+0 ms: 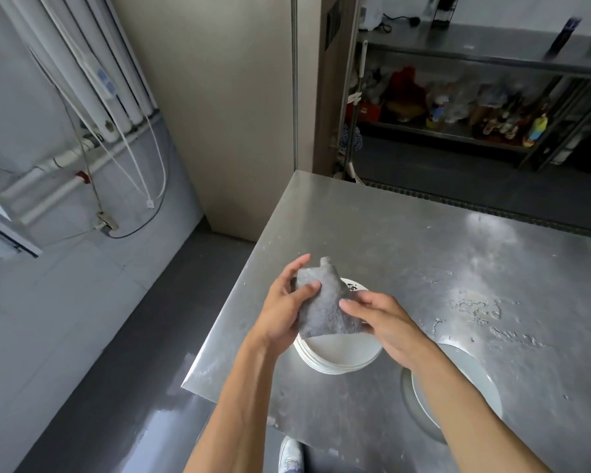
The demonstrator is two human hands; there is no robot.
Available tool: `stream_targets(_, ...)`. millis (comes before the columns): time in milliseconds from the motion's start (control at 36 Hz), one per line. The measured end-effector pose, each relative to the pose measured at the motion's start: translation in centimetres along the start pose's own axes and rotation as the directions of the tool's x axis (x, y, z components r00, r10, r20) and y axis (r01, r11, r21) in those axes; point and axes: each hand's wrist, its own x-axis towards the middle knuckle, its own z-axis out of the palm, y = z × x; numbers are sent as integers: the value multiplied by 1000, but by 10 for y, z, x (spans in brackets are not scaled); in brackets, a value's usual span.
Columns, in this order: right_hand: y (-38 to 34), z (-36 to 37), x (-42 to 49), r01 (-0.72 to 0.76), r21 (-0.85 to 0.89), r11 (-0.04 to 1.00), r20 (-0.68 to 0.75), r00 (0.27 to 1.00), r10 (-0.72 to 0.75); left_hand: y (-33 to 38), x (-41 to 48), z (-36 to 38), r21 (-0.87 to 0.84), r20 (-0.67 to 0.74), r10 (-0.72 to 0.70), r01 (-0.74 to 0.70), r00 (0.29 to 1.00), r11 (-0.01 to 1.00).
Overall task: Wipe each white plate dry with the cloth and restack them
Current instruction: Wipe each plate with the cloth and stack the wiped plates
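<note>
Both bare forearms reach up from the bottom edge of the frame, and between them, at the very bottom, sits the toe of a white shoe (290, 454) on the dark floor. At the centre, the left hand (280, 312) pinches a grey cloth (325, 305), with its thumb pressed on the near face and its fingers curled behind. The right hand (382, 322) grips the cloth's right edge with bent fingers. The cloth hangs spread between the two hands, just above a stack of white plates (338, 353), and hides the stack's far half. The stack stands near the left front corner of a steel table (423, 240); black marks show on its far rim. One more white plate (471, 373) lies lower right, partly hidden under the right forearm. Water drops (478, 308) spot the table right of centre. Cluttered metal shelves (458, 131) fill the upper right, and white pipes (82, 155) run along the wall at upper left.
</note>
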Motion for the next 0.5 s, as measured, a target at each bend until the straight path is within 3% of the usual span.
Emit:
stream_targets(111, 2, 2, 0, 147, 8, 989, -69, 987, -146, 13, -4, -14, 176, -15, -5, 7, 1000, 984)
stream_targets(250, -13, 8, 0, 218, -172, 960, 20, 976, -218, 34, -6, -18, 512, 104, -131, 60, 986, 857)
stream_targets(333, -17, 9, 2, 211, -298, 931, 16, 976, -216, 41, -3, -11, 586, 163, -146, 24, 976, 810)
stream_targets(417, -21, 10, 4, 124, -336, 934, -55, 987, -151, 36, 5, -12, 663, 107, 29, -93, 994, 742)
stream_targets(500, -21, 8, 6, 26, -419, 908, -126, 988, -87, 29, 11, -13, 741, 35, 256, -197, 966, 642)
